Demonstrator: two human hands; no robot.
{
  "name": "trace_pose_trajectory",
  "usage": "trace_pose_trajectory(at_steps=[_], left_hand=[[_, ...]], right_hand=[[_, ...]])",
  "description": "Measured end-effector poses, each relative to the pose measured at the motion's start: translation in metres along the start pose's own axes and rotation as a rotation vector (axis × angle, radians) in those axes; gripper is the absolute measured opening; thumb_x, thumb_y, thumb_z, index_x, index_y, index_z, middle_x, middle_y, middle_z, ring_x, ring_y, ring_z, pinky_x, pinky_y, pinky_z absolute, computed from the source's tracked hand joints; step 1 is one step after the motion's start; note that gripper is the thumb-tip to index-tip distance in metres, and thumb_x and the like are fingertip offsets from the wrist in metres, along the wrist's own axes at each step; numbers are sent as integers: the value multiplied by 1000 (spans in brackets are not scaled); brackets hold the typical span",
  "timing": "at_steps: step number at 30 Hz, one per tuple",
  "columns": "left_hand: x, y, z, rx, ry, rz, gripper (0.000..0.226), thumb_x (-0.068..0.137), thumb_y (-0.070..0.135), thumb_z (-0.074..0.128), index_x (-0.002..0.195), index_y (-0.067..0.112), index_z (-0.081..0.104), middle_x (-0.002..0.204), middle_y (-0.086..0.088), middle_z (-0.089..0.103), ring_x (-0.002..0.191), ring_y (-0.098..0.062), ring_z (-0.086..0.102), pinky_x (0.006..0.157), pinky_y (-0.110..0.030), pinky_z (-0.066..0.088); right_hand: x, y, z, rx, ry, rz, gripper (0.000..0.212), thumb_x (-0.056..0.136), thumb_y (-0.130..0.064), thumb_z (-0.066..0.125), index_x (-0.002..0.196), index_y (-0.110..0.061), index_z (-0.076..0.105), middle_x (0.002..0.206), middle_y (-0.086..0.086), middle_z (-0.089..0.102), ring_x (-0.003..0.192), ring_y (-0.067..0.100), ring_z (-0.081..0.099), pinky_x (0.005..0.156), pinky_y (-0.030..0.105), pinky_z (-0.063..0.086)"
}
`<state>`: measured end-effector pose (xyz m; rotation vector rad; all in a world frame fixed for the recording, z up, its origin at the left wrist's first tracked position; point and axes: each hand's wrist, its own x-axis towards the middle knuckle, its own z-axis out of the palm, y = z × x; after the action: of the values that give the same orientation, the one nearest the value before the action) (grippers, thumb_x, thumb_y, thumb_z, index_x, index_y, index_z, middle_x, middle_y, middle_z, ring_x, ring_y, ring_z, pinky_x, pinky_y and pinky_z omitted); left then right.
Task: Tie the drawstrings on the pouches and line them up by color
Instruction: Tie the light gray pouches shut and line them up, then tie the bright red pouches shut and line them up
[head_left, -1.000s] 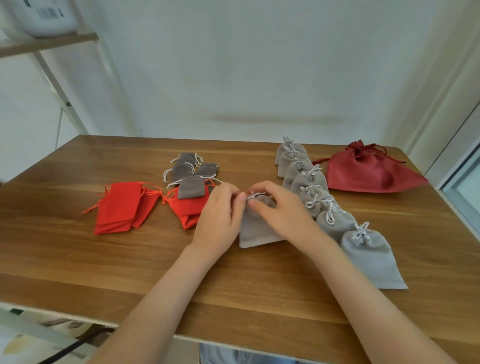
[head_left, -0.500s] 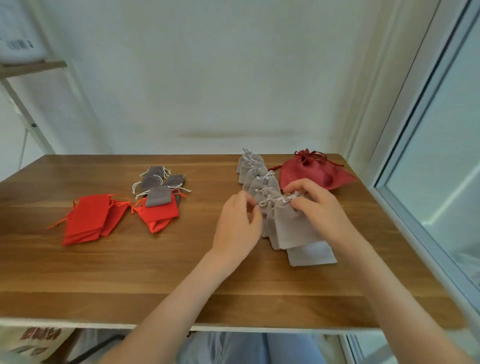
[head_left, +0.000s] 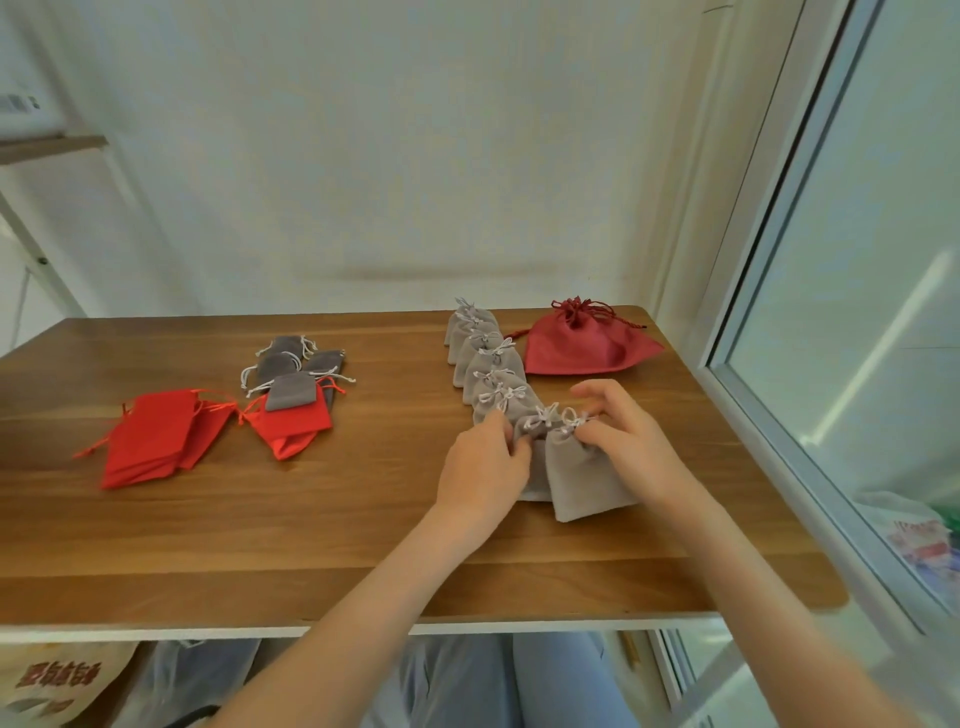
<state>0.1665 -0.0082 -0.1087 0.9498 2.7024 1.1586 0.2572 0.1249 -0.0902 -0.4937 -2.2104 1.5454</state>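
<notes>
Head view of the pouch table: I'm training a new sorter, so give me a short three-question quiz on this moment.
1. True or false: the dark red pouch lies to the right of the light grey row.
2. The fingers of the right hand pinch: A) the neck of the nearest grey pouch; B) a red drawstring; C) the table edge.
3. What colour is the flat pouch under the front dark grey pouch?
Key: 1 true; 2 A; 3 bright red.
</notes>
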Motion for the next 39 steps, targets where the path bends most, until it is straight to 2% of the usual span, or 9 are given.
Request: trace_pose_trajectory(at_steps=[6, 8, 10, 12, 18, 22, 26, 34, 39], left_hand=[[6, -12, -7, 35, -49, -86, 23, 95, 31, 51, 79, 15, 47, 70, 3, 50, 65, -13, 46, 53, -25, 32], [10, -13, -9, 33, -106, -72, 23, 97, 32, 48, 84, 13, 49, 74, 1, 52, 70, -16, 49, 60, -28, 37], [12, -14, -12, -5, -138, -71, 25, 99, 34, 42, 92, 12, 52, 82, -1, 57, 77, -18, 55, 66, -32, 43], [12, -16, -13, -29, -130, -67, 26, 100, 34, 39, 100, 13, 53, 88, -4, 61, 81, -20, 59, 71, -37, 49], [9, -20, -15, 22, 10, -21, 24, 100, 36, 40, 97, 16, 53, 76, -1, 61, 67, -15, 57, 54, -28, 41], [10, -19, -21, 5, 87, 23, 23, 99, 32, 42, 89, 16, 54, 67, 2, 58, 61, -14, 54, 50, -26, 37], [14, -24, -27, 28, 112, 41, 17, 98, 29, 44, 89, 17, 52, 71, 4, 57, 63, -13, 53, 48, -23, 32], [18, -44, -52, 11, 134, 0, 17, 97, 30, 45, 93, 15, 53, 82, -3, 65, 75, -23, 59, 60, -37, 45], [36, -79, -73, 117, 206, 42, 13, 93, 17, 48, 103, 14, 56, 99, -4, 60, 94, -22, 55, 75, -33, 43]], right_hand=[[1, 18, 27, -258, -60, -139, 59, 92, -22, 57, 141, -25, 25, 119, -9, 47, 90, 1, 52, 84, 17, 41], [1, 29, 30, -506, -20, -193, 58, 91, -41, 50, 141, -26, 27, 129, -11, 40, 112, 6, 39, 94, 27, 28], [2, 31, 29, -614, 16, -197, 64, 79, -60, 35, 137, -32, 32, 125, -17, 35, 113, 3, 29, 91, 28, 17], [5, 29, 29, -595, 50, -214, 65, 73, -63, 28, 131, -34, 38, 121, -20, 36, 110, 0, 27, 89, 26, 14], [14, 24, 37, -657, 142, -278, 55, 80, -59, 24, 117, -28, 52, 111, -15, 49, 108, 6, 40, 87, 24, 15], [18, 19, 45, -758, 301, -406, 28, 84, -35, 43, 96, -17, 61, 98, -3, 56, 93, 18, 49, 80, 30, 25], [23, 3, 57, -746, 314, -500, 26, 84, -28, 41, 94, -14, 61, 97, -1, 57, 90, 16, 48, 77, 27, 26], [43, -22, 109, -623, 240, -569, 25, 80, -23, 43, 91, -10, 62, 92, 2, 60, 88, 19, 51, 76, 26, 32], [67, -37, 152, -496, 64, -485, 23, 89, -10, 50, 111, -11, 57, 109, 2, 55, 99, 14, 49, 85, 26, 39]])
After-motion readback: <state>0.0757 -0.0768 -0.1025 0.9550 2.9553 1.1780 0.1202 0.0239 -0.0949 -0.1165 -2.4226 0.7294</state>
